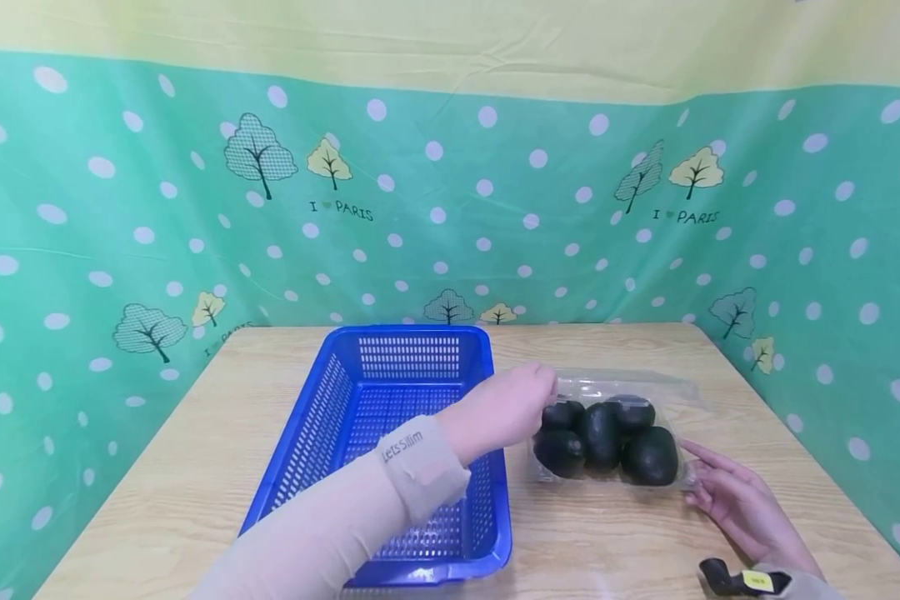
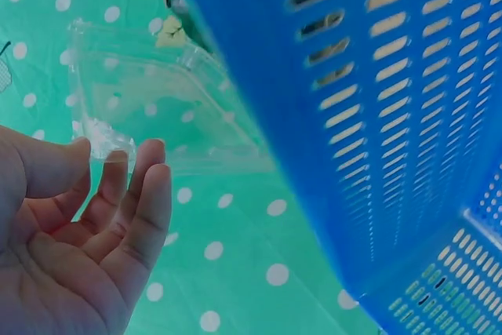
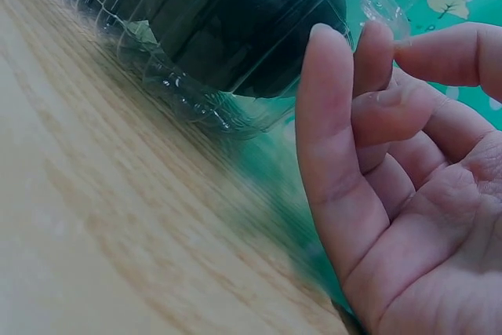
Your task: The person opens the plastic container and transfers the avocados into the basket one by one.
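Observation:
Several dark avocados [image 1: 602, 437] lie in a clear plastic clamshell box [image 1: 546, 477] on the right half of the table. The lid [image 1: 630, 383] is raised along the far side. My left hand [image 1: 502, 408] reaches across the basket to the box's left end. In the left wrist view, the thumb and fingers of that hand [image 2: 86, 233] pinch a corner of the clear lid [image 2: 157, 107]. At the opposite end, my right hand [image 1: 738, 500] pinches the box's edge. The right wrist view shows its fingertips [image 3: 329, 45] at the clear rim, beside an avocado [image 3: 235, 29].
A blue slotted basket [image 1: 504, 533], with nothing in it, stands left of the box under my left forearm. The wooden table [image 1: 592, 550] ends at a green dotted curtain [image 1: 435, 183] behind and at both sides. A black strap piece [image 1: 720, 577] sits by my right wrist.

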The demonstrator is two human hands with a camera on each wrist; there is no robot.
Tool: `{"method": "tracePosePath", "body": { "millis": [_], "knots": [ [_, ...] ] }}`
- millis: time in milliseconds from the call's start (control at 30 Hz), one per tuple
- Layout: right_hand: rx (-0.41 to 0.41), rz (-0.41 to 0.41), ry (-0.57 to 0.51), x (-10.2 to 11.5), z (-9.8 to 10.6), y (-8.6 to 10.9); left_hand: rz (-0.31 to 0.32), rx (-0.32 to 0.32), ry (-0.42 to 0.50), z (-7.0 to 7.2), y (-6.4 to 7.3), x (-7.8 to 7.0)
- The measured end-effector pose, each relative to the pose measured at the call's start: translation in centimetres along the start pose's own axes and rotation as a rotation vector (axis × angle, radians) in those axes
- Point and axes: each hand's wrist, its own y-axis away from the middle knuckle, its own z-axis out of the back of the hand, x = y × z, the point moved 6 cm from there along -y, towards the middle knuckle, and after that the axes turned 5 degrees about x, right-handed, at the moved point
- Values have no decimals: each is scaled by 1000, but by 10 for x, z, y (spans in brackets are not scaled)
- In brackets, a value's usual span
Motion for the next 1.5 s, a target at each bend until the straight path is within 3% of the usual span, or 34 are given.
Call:
{"method": "tracePosePath", "body": {
  "millis": [367,567,800,1133,1500],
  "knots": [
    [-20,-10,0,0,0,1,63,-28,114,14,-12,7],
    [-9,-19,-17,0,-1,2,71,-92,134,18,-18,13],
    [-30,-27,21,-1,-1,2,78,-186,223,23,-22,22],
    [-45,-22,36,0,0,1,79,-309,407,27,-27,36],
    [31,3,10,1,-4,-1,132,-373,600,22,-40,50]
  ]
}}
